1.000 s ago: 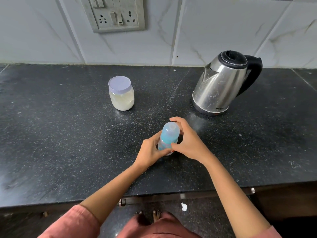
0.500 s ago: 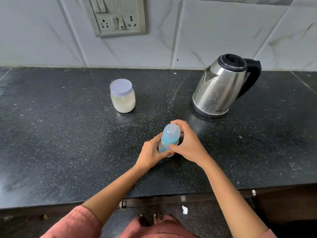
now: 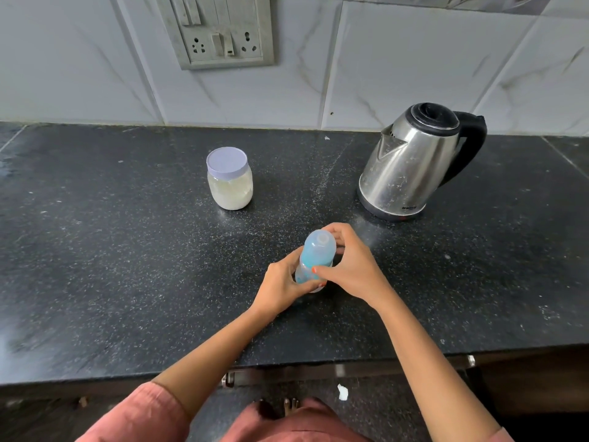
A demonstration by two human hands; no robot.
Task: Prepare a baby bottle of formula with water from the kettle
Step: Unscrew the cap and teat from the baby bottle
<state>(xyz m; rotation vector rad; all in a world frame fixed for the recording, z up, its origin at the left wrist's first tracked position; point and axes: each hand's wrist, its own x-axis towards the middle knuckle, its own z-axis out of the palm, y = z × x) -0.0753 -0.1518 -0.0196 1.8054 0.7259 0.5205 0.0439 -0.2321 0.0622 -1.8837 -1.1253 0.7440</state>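
A small baby bottle with a blue collar and a clear cap stands upright on the black counter, near its middle. My left hand grips the bottle's lower body. My right hand wraps around the cap and collar from the right. A steel kettle with a black lid and handle stands at the back right, its lid closed. At the back left of the bottle sits a jar of pale formula powder with a lilac lid screwed on.
A tiled wall with a switch and socket panel rises behind the counter. The counter's front edge runs below my forearms, with a drawer handle under it. Floor and feet show beneath.
Both hands stay on the bottle at the same spot. My right fingers have shifted slightly around the cap. The view has tilted a little.
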